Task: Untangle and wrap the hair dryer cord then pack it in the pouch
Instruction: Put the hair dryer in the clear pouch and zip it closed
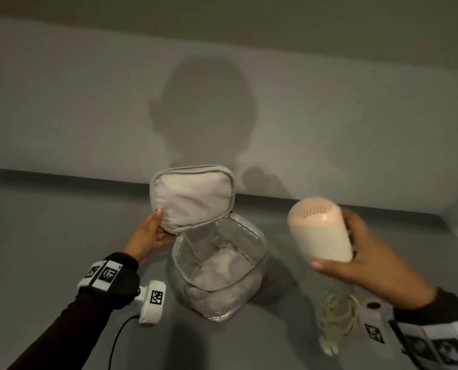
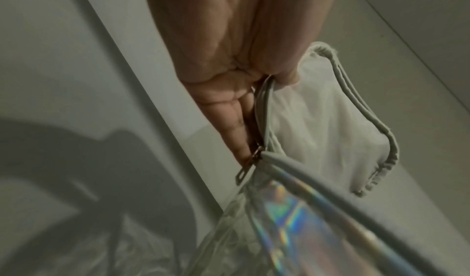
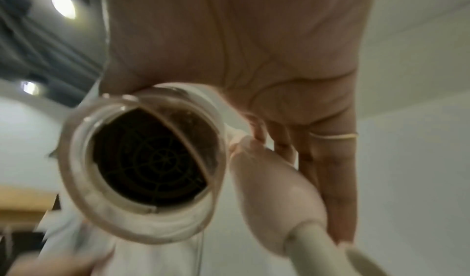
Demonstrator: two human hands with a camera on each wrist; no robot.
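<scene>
The hair dryer (image 1: 320, 231) is held in the air to the right of the clear pouch (image 1: 217, 273), well apart from its mouth, barrel roughly upright with the perforated intake end up. The right hand (image 1: 366, 252) curls round the barrel from behind; in the right wrist view the folded handle (image 3: 277, 196) lies beside the nozzle. The bundled cord (image 1: 338, 319) hangs below that hand, its plug (image 1: 329, 347) lowest. The pouch stands open on the grey table (image 1: 48, 231); the left hand (image 1: 149, 236) pinches the lid (image 1: 193, 198) back at its edge. The dryer probably has to travel left and down, cord first. Counted: one dryer, one pouch, one cord, two hands.
</scene>
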